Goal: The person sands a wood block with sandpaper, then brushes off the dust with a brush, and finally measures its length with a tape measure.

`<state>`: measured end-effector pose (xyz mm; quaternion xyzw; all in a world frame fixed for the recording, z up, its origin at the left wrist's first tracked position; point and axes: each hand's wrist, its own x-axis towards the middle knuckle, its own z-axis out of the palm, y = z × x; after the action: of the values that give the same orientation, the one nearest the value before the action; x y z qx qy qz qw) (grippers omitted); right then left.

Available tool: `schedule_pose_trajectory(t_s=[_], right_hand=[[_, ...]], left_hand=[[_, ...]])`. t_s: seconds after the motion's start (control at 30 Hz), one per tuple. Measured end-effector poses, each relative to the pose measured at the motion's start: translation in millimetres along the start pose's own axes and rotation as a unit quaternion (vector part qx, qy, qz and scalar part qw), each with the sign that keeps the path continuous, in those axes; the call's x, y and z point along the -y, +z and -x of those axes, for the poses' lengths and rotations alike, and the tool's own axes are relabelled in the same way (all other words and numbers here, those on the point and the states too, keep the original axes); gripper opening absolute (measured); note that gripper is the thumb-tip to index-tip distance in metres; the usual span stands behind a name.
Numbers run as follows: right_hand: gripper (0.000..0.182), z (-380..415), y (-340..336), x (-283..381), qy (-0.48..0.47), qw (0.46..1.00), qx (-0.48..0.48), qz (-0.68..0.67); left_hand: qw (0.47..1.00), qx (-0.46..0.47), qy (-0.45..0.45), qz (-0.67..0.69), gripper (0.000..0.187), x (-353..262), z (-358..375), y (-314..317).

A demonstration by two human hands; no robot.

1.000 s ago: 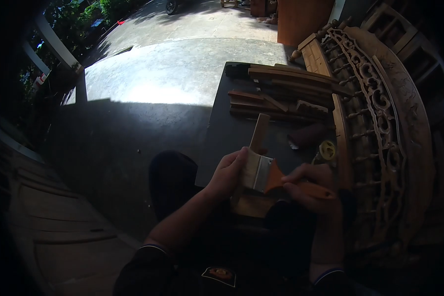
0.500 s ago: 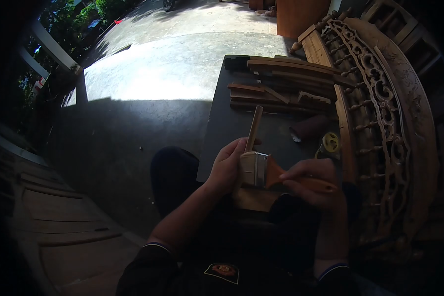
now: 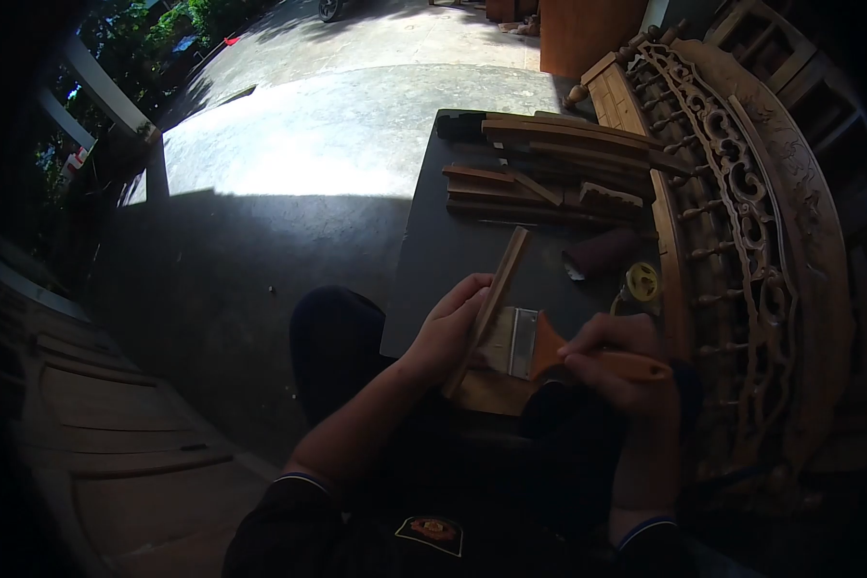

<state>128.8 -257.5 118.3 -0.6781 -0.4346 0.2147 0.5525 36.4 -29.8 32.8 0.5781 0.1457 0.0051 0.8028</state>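
My left hand (image 3: 450, 328) is wrapped round a narrow wooden strip (image 3: 511, 265), which slants up and away over the dark table. In my right hand (image 3: 626, 356) is a wide flat paintbrush (image 3: 550, 345) with an orange handle and a metal band. Its pale bristles lie against or just beside the strip, close to my left fingers; exact contact is hard to tell. Under the brush, near my lap, a light wooden block (image 3: 491, 393) shows partly. The lower end of the strip runs down past my left palm.
Several wooden pieces (image 3: 549, 188) lie at the back of the dark table (image 3: 424, 250). A brown sandpaper roll (image 3: 597, 252) and a yellow reel (image 3: 643, 281) sit at its right. Carved wooden furniture (image 3: 742, 193) stands along the right side. Wooden panels (image 3: 116, 424) are at the left.
The strip has tilted further to the right in my left hand. The brush has moved slightly right and down, so its bristles now sit on the strip's right side.
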Motion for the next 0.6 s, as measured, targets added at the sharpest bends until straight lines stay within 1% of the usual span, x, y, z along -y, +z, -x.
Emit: schedule_pose_trajectory(t_s=[0.03,0.1,0.13,0.17,0.2,0.23,0.27,0.3,0.33,0.37,0.4,0.47,0.5,0.53,0.57,0.6], right_hand=[[0.008,1,-3,2,-0.012,0.993,0.113,0.019],[0.01,3,-1,0,-0.002,0.999,0.026,-0.019],[0.011,4,0,-1,0.004,0.999,-0.016,-0.037],[0.013,2,7,-4,0.012,0.989,-0.129,-0.074],[0.013,2,8,-7,-0.005,0.986,-0.156,-0.051],[0.013,2,7,-9,-0.023,0.983,-0.181,-0.026],[0.014,2,5,-10,-0.041,0.978,-0.206,-0.001],[0.015,6,-8,-6,-0.037,0.996,-0.075,0.031],[0.016,7,-9,-7,-0.032,0.998,-0.03,0.033],[0.017,7,-6,-5,-0.026,0.999,0.013,0.033],[0.017,6,-3,-5,-0.021,0.998,0.055,0.033],[0.016,3,1,-10,-0.02,0.992,-0.113,0.048],[0.016,0,4,-12,-0.02,0.979,-0.196,0.052],[0.016,-3,5,-14,-0.021,0.959,-0.277,0.057],[0.017,0,-1,-16,-0.018,0.964,-0.256,0.077],[0.018,2,-2,-15,-0.038,0.975,-0.205,0.077]], left_hand=[[1.0,0.005,0.005,-0.004,0.035,3,0,-1],[1.0,0.016,0.013,-0.014,0.034,4,-1,-2],[0.999,0.027,-0.019,0.009,0.033,-1,3,0],[0.997,0.038,-0.051,0.033,0.032,-8,10,2],[0.994,0.049,-0.079,0.057,0.031,-16,14,3],[0.991,0.088,-0.078,0.066,0.032,-8,13,-5],[0.995,0.075,-0.064,0.021,0.033,-4,10,-6],[0.997,0.06,-0.05,-0.024,0.034,-1,8,-5],[0.996,0.045,-0.038,-0.07,0.035,1,6,-3],[0.998,0.035,-0.023,-0.048,0.035,3,6,0],[0.998,0.034,-0.027,-0.038,0.035,1,7,0],[0.999,0.031,-0.034,-0.017,0.035,-5,8,-1],[0.989,0.115,-0.076,0.057,0.036,-11,11,-13],[0.99,0.108,-0.072,0.052,0.036,-12,11,-11],[0.991,0.101,-0.068,0.048,0.036,-13,11,-9],[0.993,0.092,-0.065,0.044,0.036,-12,12,-7]])
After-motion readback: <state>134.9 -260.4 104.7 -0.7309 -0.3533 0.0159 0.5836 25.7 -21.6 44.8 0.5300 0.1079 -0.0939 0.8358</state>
